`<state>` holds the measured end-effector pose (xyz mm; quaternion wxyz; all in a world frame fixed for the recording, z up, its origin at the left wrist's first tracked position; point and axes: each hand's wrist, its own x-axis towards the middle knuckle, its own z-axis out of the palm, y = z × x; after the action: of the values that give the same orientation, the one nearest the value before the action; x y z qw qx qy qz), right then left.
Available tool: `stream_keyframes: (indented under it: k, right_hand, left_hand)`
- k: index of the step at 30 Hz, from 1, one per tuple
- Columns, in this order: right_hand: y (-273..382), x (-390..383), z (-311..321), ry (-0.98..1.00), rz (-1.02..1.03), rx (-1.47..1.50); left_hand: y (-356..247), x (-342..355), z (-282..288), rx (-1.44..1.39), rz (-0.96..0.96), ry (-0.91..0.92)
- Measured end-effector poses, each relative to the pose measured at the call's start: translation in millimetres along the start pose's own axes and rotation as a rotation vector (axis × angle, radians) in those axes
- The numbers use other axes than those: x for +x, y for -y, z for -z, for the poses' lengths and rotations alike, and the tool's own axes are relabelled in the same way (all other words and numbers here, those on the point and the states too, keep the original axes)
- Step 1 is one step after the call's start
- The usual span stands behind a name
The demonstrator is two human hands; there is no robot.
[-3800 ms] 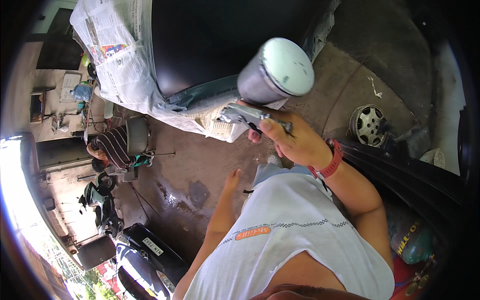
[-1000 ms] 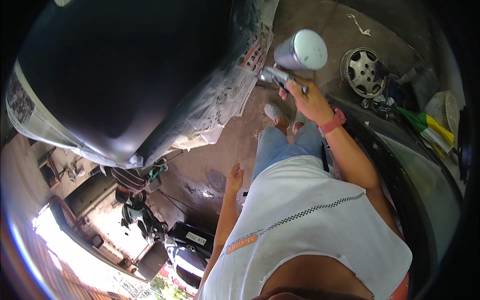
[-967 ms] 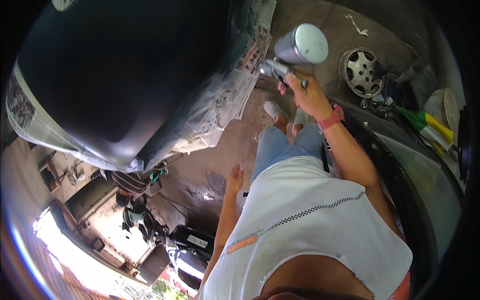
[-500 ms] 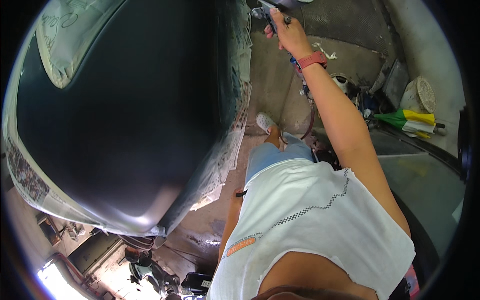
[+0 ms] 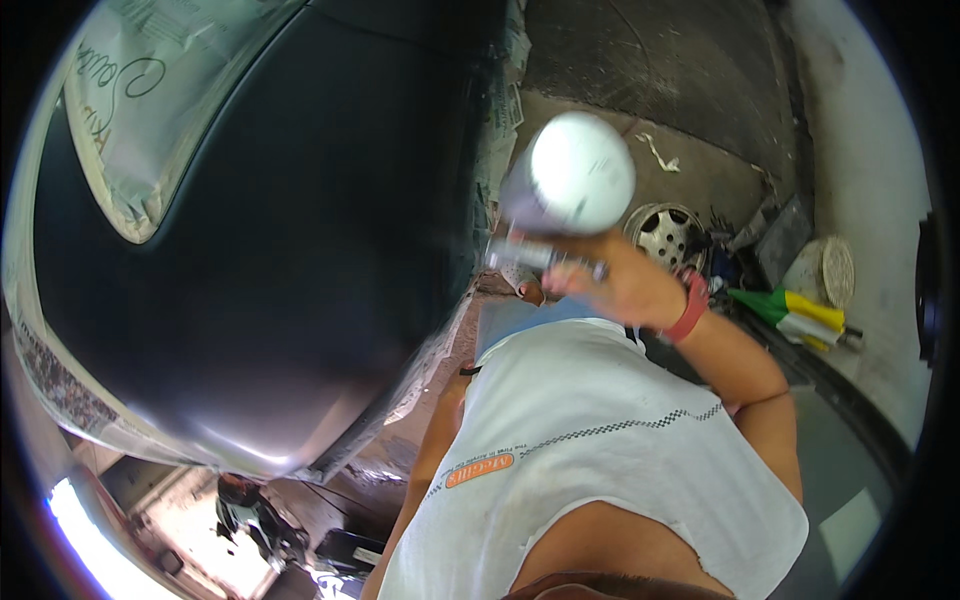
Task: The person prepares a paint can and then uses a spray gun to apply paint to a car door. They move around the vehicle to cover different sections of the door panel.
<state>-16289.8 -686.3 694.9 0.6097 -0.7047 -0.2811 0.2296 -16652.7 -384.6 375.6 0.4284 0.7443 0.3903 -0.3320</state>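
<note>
My right hand (image 5: 622,290), with a red band at the wrist, grips a metal spray gun (image 5: 532,256). The gun's grey cup with a white lid (image 5: 578,182) stands above my fingers, close to the camera. The nozzle points left at the glossy black car body (image 5: 280,240), right beside its edge. My left arm (image 5: 430,465) hangs down along my white shirt between me and the car. Its hand is hidden near the car's lower edge.
Paper masking (image 5: 140,110) covers the car's window and its edges. On the concrete floor to the right lie a silver wheel rim (image 5: 665,232), a green and yellow bundle (image 5: 790,312) and a round disc (image 5: 826,270). Parked motorbikes (image 5: 262,522) stand at lower left.
My right hand has pulled the spray gun back from arm's length to close in front of me. The view has swung further over the black car body.
</note>
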Motion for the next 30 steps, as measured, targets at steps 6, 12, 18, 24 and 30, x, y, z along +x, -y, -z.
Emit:
stream_keyframes:
  k: [6, 12, 18, 24, 30]
  right_hand:
    - [16, 27, 12, 0.524, -0.057, 0.188]
    - [10, 83, 84, 0.26, -0.226, 0.284]
    - [12, 133, 180, -0.165, -0.11, 0.091]
    - [46, 143, 166, -0.045, -0.029, 0.218]
    - [79, 113, 101, 0.452, -0.042, 0.407]
  left_hand:
    - [-46, -11, -54, -0.066, 0.067, -0.058]
    - [-90, -20, -115, -0.148, 0.096, -0.106]
    - [-118, -17, -142, -0.187, 0.096, -0.145]
    - [-125, -9, -159, -0.223, 0.093, -0.192]
    - [-116, 6, -168, -0.351, 0.105, -0.244]
